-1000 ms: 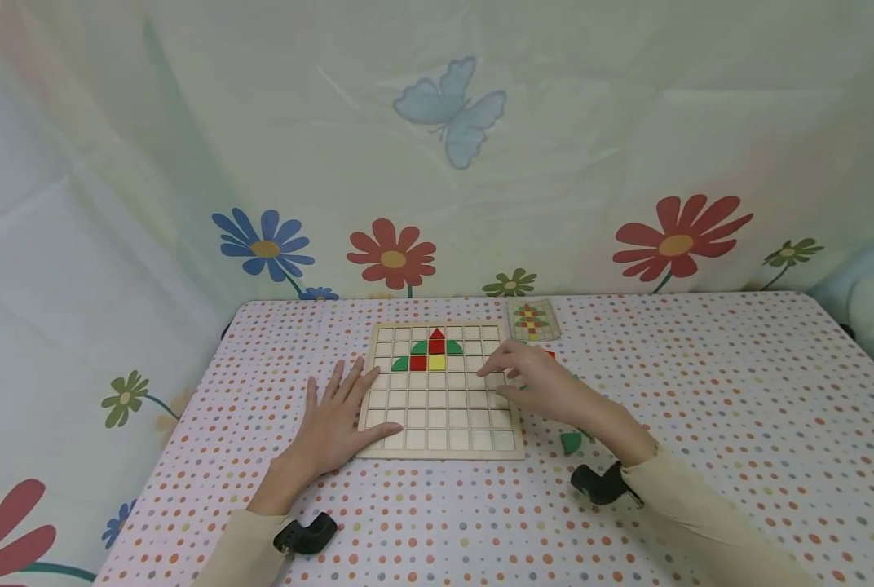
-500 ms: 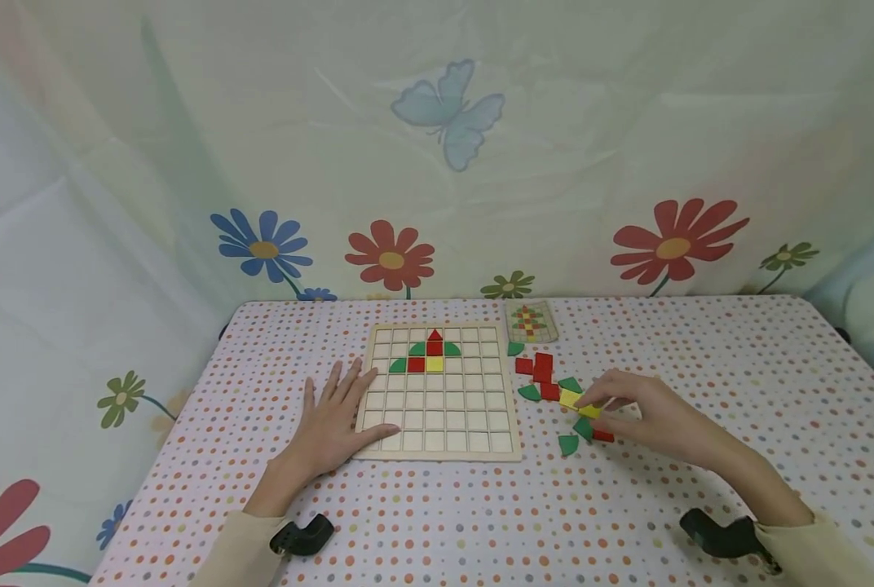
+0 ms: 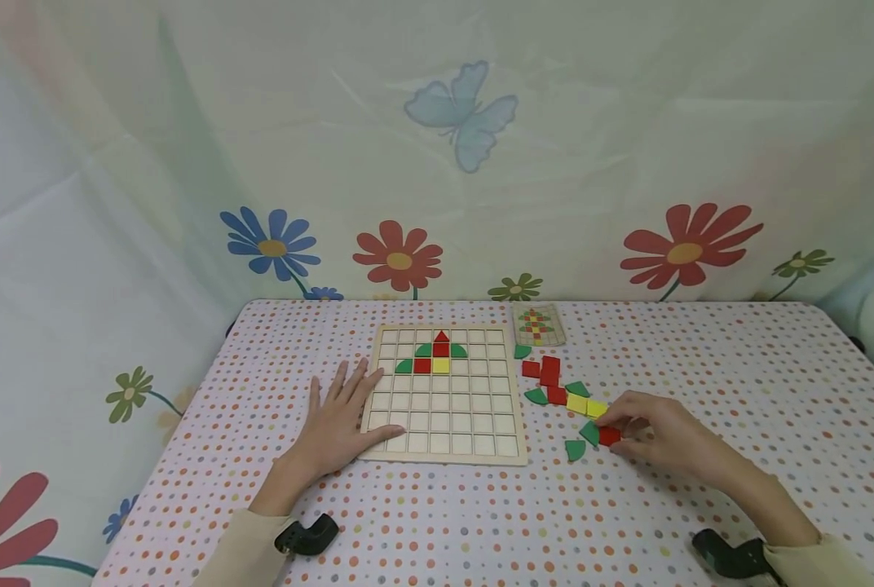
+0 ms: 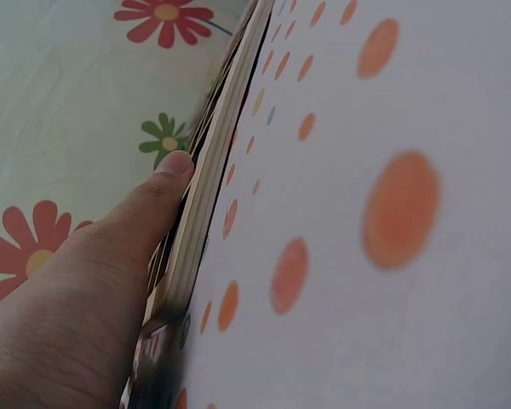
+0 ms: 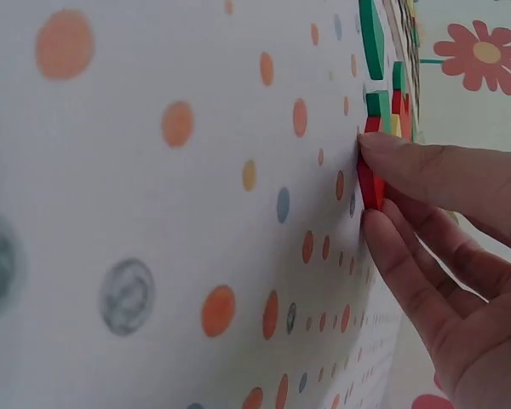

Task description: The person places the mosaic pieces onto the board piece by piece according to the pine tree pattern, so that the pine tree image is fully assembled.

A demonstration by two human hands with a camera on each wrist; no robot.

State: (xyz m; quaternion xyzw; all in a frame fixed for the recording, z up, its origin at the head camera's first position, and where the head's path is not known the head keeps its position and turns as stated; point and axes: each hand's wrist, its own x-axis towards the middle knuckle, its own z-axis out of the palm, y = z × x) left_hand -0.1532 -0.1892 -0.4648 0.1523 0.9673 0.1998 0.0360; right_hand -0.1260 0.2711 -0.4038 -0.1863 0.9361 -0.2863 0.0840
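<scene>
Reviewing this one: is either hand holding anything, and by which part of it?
The right hand pinches a red piece, apparently by opposite edges. The left hand rests at the board's edge, gripping nothing.

Dot-patterned desk (image 3: 474,522) below wrinkled pale backdrop (image 3: 591,163) with multicolored flowers (image 3: 399,259), blue butterfly (image 3: 465,122); soft, even light.

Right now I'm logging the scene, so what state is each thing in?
Wooden grid board: flat, partly filled with tiles
Pattern card: face up
Loose red, yellow and green tiles: scattered right of the board
Left hand: spread at the board's left edge
Right hand: pinching a red tile
</scene>
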